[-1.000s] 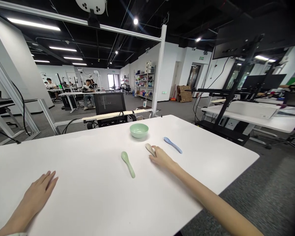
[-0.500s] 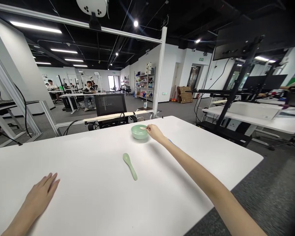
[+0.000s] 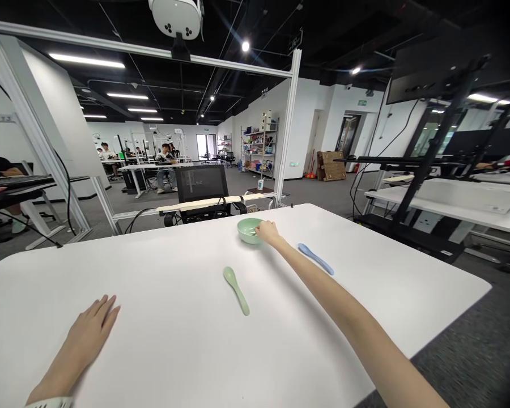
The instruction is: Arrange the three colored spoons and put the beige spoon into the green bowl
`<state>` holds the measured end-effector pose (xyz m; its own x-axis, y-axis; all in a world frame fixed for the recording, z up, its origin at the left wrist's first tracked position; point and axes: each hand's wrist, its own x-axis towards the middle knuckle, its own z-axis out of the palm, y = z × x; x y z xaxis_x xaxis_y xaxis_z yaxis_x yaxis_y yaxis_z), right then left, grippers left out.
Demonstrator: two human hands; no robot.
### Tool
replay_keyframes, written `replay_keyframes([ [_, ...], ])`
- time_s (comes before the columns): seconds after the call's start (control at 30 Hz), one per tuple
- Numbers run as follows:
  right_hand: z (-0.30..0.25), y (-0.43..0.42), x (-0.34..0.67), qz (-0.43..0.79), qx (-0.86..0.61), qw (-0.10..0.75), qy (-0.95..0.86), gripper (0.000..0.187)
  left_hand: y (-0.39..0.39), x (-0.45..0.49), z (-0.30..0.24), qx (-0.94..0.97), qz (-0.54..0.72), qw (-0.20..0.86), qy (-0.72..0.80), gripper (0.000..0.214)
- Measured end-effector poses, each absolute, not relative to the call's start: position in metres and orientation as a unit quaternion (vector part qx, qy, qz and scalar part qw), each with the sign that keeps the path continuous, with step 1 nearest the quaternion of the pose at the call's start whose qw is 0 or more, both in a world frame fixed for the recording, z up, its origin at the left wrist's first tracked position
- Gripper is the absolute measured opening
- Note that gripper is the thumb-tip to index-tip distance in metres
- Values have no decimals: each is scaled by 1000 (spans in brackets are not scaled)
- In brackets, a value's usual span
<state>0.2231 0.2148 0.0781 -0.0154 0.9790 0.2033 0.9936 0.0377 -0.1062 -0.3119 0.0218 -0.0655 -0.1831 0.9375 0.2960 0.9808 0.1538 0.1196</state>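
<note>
A green bowl [image 3: 247, 224] stands toward the far edge of the white table [image 3: 161, 317]. At its right rim, my right hand [image 3: 267, 231] is closed in a pinch on a pale spoon [image 3: 253, 233]. Little of that spoon shows inside the bowl, since my fingers cover the rest. A light green spoon [image 3: 237, 290] lies on the tabletop nearer to me. Beyond my right forearm rests a blue spoon [image 3: 317, 259]. My left hand [image 3: 89, 328] lies flat on the table at the left, fingers stretched, holding nothing.
An aluminium frame [image 3: 288, 130] rises behind the table. Past the far edge is a black mesh chair [image 3: 202, 184]. To the right stand a dark monitor stand [image 3: 425, 153] and another white table [image 3: 501, 218]. People sit at desks in the background.
My right hand has lowered the pale spoon into the bowl. The view has turned slightly left, and the blue spoon, mostly hidden before, now shows fully. My left hand stays flat.
</note>
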Motion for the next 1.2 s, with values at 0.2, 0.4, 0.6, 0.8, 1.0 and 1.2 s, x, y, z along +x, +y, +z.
replay_keyframes([
  [0.2, 66, 190, 270, -57, -651, 199, -731, 48, 22, -313, -68, -634, -144, 67, -757, 80],
  [0.4, -3, 151, 326, 5, -576, 249, -779, 46, 24, -314, -74, -636, -144, 71, -755, 77],
  [0.6, -35, 133, 343, 52, -558, 248, -790, 48, 22, -312, -71, -636, -136, 65, -756, 80],
  [0.8, -30, 131, 340, 66, -572, 260, -775, 45, 22, -312, -70, -636, -137, 68, -757, 78],
  [1.0, -29, 126, 338, 70, -575, 258, -773, 44, 22, -309, -67, -633, -140, 71, -758, 77],
  [1.2, 1, 142, 333, 36, -602, 270, -751, 42, 20, -305, -63, -640, -117, 57, -758, 83],
])
